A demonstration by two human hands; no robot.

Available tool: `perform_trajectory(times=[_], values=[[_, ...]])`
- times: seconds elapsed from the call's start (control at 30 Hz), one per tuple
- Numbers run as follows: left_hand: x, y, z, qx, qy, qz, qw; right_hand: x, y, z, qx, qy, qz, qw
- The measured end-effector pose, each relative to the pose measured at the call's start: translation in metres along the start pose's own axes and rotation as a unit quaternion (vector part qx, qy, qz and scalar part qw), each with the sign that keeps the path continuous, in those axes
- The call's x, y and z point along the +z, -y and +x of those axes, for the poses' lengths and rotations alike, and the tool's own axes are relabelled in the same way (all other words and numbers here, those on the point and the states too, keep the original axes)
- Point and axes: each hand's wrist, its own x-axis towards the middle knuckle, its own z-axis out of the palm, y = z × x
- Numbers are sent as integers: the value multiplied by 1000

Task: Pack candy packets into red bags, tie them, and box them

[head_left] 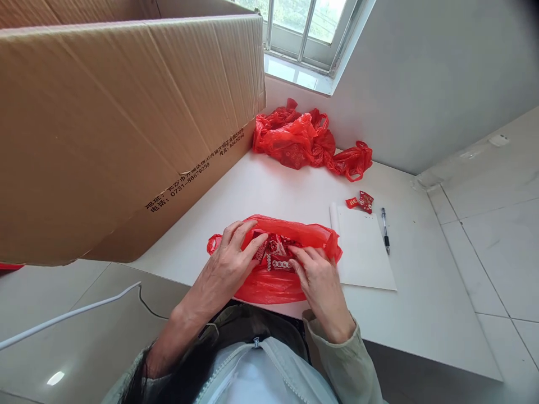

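Note:
A red plastic bag [269, 283] lies open on the white table [421, 303] right in front of me, with red patterned candy packets [278, 253] showing in its mouth. My left hand [233, 255] rests on the bag's left side, fingers curled over the packets. My right hand [318, 280] pinches one of the packets at the bag's opening. Both hands touch the bag and its contents.
A large cardboard box [118, 123] fills the table's left side. Several crumpled red plastic bags [303, 140] lie by the wall under the window. A white sheet of paper [364, 249], a pen [385, 230] and a loose red candy [361, 201] lie to the right.

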Motion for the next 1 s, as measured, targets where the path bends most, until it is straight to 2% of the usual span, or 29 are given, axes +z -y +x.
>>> perform_trajectory(times=[0.13,0.23,0.33,0.43,0.5,0.57,0.63,0.67,0.73,0.77,0.83,0.9,1.0], values=[[-8,-6,3,4,-1,26,1000,-7,-12,-7,0,-34,-129,991],[-6,-17,11,71,23,34,997,-12,-21,-20,-30,-36,-153,987],[12,-29,20,129,70,24,989,-14,-23,-30,-61,-30,-160,985],[33,-29,25,100,134,18,986,-14,-25,-32,-70,-9,-183,981],[40,-24,26,82,160,22,983,-16,-29,-31,-58,-5,-196,979],[35,-19,28,88,170,28,981,-23,-32,-30,-46,-8,-190,981],[19,-17,28,120,155,16,981,-34,-31,-31,-51,-11,-145,988],[8,-17,27,140,134,2,981,-42,-28,-33,-56,-23,-107,992],[-13,-17,21,150,61,-26,987,-58,-21,-36,-57,-86,-33,994],[-22,-15,16,124,18,-28,992,-65,-17,-38,-47,-138,-13,989],[-32,-6,4,24,-41,-12,999,-74,-10,-38,-3,-249,-22,968],[-31,7,-11,-73,-34,-8,997,-77,-7,-35,44,-315,-58,946],[-21,26,-26,-144,27,-74,986,-75,-9,-29,72,-329,-80,938]])
